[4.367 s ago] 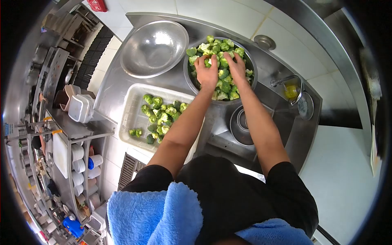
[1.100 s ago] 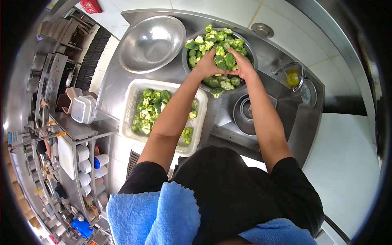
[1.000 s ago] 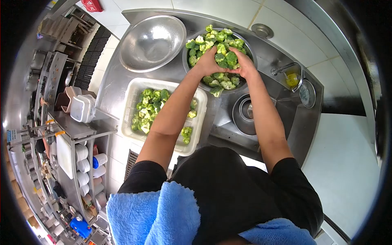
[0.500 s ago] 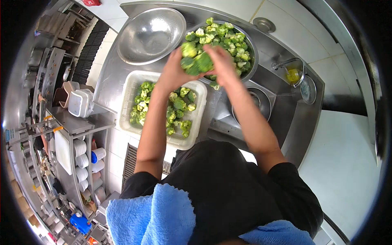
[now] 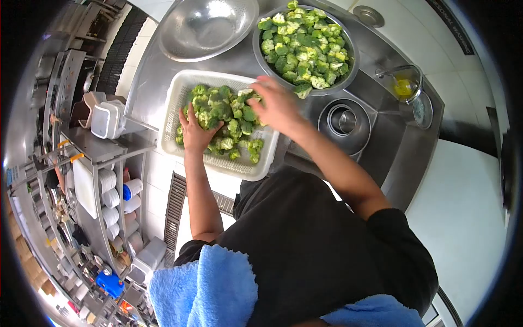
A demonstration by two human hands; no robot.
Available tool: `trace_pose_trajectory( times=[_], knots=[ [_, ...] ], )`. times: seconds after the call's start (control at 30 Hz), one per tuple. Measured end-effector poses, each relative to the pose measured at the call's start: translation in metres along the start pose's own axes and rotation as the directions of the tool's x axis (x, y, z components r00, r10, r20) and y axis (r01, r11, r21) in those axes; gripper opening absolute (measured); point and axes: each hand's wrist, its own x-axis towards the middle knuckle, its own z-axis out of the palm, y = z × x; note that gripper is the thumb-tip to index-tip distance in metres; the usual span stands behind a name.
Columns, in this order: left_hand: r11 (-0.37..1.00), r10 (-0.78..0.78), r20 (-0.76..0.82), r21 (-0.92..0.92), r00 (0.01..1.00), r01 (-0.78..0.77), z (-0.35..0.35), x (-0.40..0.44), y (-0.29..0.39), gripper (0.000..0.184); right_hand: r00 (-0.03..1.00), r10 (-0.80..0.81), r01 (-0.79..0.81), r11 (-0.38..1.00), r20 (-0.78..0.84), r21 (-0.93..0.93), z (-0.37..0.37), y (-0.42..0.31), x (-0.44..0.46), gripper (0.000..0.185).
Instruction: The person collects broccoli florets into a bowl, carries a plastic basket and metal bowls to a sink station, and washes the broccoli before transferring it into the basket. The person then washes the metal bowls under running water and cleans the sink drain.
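Shows mixed green on broccoli [image 5: 308, 49] at one o'clock, cream with mesh pattern on tray [image 5: 173, 103] at ten, light blue on towel [image 5: 218, 289] at seven.

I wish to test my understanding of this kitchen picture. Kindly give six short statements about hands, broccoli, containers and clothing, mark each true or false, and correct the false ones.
1. The left hand touches broccoli florets in the white perforated tray. True.
2. All the florets are in the tray. False: a steel bowl also holds many.
3. The right hand looks blurred near the tray's edge. True.
4. Every bowl contains florets. False: none show in the bowl behind the tray.
5. The person is dressed in white. False: the shirt is black.
6. A blue towel lies over the shirt. True.
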Motion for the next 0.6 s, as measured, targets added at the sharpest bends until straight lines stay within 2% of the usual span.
trace_pose_trajectory(
  times=[0.07,0.13,0.2,0.23,0.27,0.33,0.4,0.43,0.53,0.57,0.6],
  knots=[
    [0.997,-0.067,-0.067,0.044,0.995,0.070,0.001,-0.004,-0.001,0.128,0.974,-0.101,0.030,0.945,-0.204,-0.324,-0.037,0.020,-0.015,0.046],
    [0.996,-0.059,-0.103,0.058,0.993,0.065,0.000,-0.009,-0.001,0.116,0.980,-0.096,-0.006,0.863,-0.176,-0.505,-0.057,0.050,-0.027,0.054],
    [0.989,-0.003,-0.113,0.143,0.994,0.019,0.002,-0.011,0.006,0.106,0.985,-0.071,-0.013,0.874,-0.155,-0.486,-0.052,0.091,-0.032,0.053],
    [0.999,0.027,-0.026,0.020,0.999,-0.026,0.003,-0.014,0.011,0.090,0.987,-0.060,-0.018,0.879,-0.149,-0.477,-0.051,0.098,-0.033,0.052],
    [0.992,0.126,-0.007,-0.008,0.992,-0.126,0.012,-0.022,0.009,0.082,0.984,-0.069,-0.011,0.897,-0.164,-0.442,-0.050,0.105,-0.035,0.051],
    [0.955,0.213,0.131,0.183,0.968,-0.235,0.015,-0.051,0.026,0.076,0.975,-0.087,0.007,0.930,-0.203,-0.367,-0.051,0.105,-0.033,0.050],
    [0.920,0.293,0.188,0.212,0.937,-0.330,0.012,-0.075,0.034,0.074,0.977,-0.077,0.027,0.969,-0.199,-0.246,-0.051,0.079,-0.031,0.049],
    [0.925,0.319,0.174,0.155,0.932,-0.346,0.007,-0.083,0.038,0.069,0.978,-0.066,0.030,0.983,-0.195,-0.183,-0.049,0.062,-0.033,0.049],
    [0.951,0.309,0.251,-0.069,0.918,-0.301,-0.009,-0.078,0.031,0.063,0.995,-0.020,0.005,0.988,0.097,0.156,-0.039,0.024,-0.042,0.047],
    [0.929,0.312,0.157,-0.259,0.937,-0.266,-0.010,-0.071,0.032,0.058,0.996,-0.055,0.042,0.982,0.067,0.186,-0.033,0.022,-0.042,0.047],
    [0.946,0.315,0.063,-0.105,0.947,-0.308,-0.017,-0.065,0.039,0.054,0.995,-0.093,0.083,0.973,0.037,0.215,-0.026,0.025,-0.042,0.048]
  ],
)
